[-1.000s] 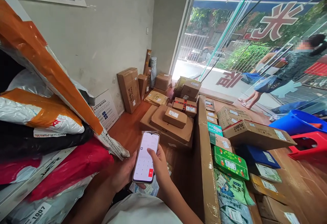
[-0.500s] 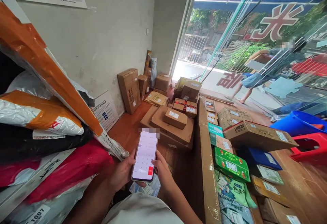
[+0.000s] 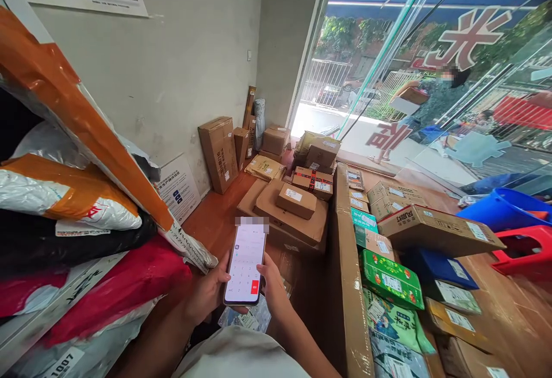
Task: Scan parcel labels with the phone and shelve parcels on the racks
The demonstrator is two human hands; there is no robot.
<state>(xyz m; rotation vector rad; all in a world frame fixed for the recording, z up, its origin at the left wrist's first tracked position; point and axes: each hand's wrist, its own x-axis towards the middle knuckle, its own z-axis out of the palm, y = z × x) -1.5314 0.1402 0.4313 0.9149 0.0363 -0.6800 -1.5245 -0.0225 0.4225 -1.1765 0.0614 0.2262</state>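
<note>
I hold a smartphone [image 3: 244, 266] upright in front of me, its lit screen showing a number pad with a red button. My left hand [image 3: 207, 293] cups its left edge and back. My right hand [image 3: 273, 286] grips the right edge, thumb resting beside the screen. Under my hands lies a clear plastic parcel [image 3: 246, 319] with printed labels. Soft courier bags [image 3: 86, 217] in orange, white, black and red are stacked on a shelf at my left.
Cardboard boxes [image 3: 290, 208] cover the wooden floor ahead and along the wall. A long carton [image 3: 345, 274] stands on edge at my right, with labelled parcels [image 3: 390, 277] beyond it. Blue tub [image 3: 504, 205] and red stool [image 3: 524, 245] at far right. A person walks outside the glass door [image 3: 431, 102].
My right thumb has left the screen and now sits at the phone's right edge. The phone dropped slightly. The person outside walked leftward past the glass.
</note>
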